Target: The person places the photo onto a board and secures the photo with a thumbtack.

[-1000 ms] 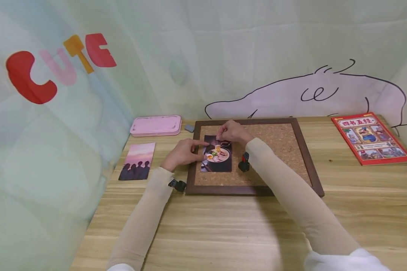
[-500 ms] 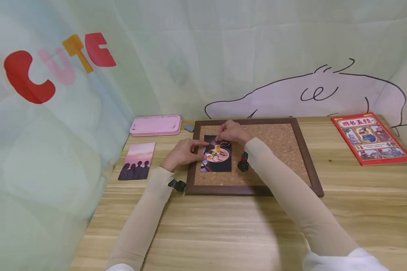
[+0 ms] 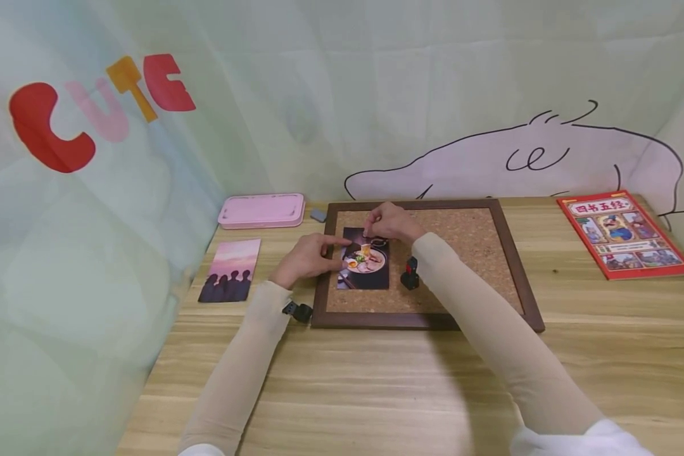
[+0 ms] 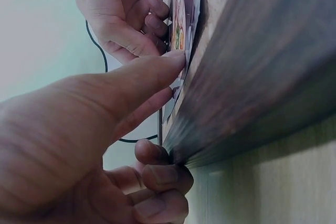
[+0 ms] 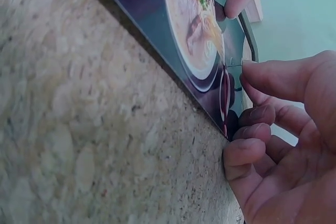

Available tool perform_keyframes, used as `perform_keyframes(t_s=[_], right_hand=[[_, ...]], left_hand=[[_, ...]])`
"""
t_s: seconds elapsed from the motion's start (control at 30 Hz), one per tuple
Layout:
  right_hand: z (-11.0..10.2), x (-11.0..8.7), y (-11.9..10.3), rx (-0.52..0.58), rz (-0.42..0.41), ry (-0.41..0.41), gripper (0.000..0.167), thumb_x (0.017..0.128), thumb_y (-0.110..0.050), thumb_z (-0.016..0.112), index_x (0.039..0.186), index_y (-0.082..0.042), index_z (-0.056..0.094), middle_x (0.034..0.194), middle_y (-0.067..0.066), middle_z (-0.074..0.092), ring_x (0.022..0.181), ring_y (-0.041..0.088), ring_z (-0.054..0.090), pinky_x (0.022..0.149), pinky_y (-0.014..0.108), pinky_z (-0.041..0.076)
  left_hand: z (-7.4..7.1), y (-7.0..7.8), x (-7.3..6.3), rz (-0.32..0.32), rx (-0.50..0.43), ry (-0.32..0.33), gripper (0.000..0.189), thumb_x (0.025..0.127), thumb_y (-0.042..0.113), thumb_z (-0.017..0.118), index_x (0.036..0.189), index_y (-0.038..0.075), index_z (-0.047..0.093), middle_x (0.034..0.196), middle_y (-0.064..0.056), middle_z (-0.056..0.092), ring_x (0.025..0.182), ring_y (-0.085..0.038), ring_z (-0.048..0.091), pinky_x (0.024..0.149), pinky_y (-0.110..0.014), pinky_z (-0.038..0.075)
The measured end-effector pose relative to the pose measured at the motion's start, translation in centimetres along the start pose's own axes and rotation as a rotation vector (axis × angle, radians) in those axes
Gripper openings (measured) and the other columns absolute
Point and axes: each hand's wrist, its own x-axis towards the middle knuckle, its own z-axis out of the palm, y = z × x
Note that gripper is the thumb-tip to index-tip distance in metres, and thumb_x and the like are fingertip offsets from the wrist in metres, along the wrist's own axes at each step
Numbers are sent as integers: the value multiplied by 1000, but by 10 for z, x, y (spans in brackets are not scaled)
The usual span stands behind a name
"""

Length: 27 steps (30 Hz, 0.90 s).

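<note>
A food photo [image 3: 370, 261], with a bowl of ramen on a dark background, lies on the left part of a cork board [image 3: 462, 272] with a brown frame. My left hand [image 3: 304, 258] presses the photo's left side with thumb and index finger. In the left wrist view its other fingers [image 4: 163, 177] are bent beside the frame's edge. At the photo's top edge, my right hand [image 3: 392, 221] pinches a pin between thumb and index finger. The right wrist view shows the pin's thin metal needle [image 5: 234, 65] against the photo; its head is hidden by the fingertips.
Left of the board lies a second photo [image 3: 230, 271] of silhouettes under a pink sky. Behind it are a pink pencil case [image 3: 262, 210] and a small grey eraser-like block [image 3: 318, 215]. A red comic-style book [image 3: 624, 233] lies far right. Curtains stand behind the table.
</note>
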Motion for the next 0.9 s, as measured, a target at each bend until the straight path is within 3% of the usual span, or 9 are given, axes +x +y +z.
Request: perform_keyframes(t_s=[0.3, 0.63, 0.9], right_hand=[[0, 1, -4, -21, 16, 4, 10, 97, -19, 76, 104, -13, 77, 102, 3, 67, 83, 18, 54, 63, 28, 40], [2, 4, -4, -67, 13, 5, 9, 95, -16, 79, 102, -12, 74, 104, 6, 66, 83, 19, 56, 63, 28, 41], [2, 6, -2, -41, 19, 13, 8, 95, -15, 80, 100, -12, 74, 104, 7, 67, 82, 20, 56, 60, 28, 41]], left_hand=[[-1, 0, 0, 8, 0, -1, 52, 94, 27, 84, 144, 17, 70, 73, 1, 45, 67, -16, 45, 60, -28, 36], [0, 0, 0, 6, 6, -1, 52, 94, 27, 84, 143, 18, 71, 72, 1, 45, 67, -16, 45, 61, -28, 36], [0, 1, 1, 5, 11, -1, 51, 94, 26, 84, 143, 19, 71, 72, 1, 45, 67, -16, 45, 61, -28, 36]])
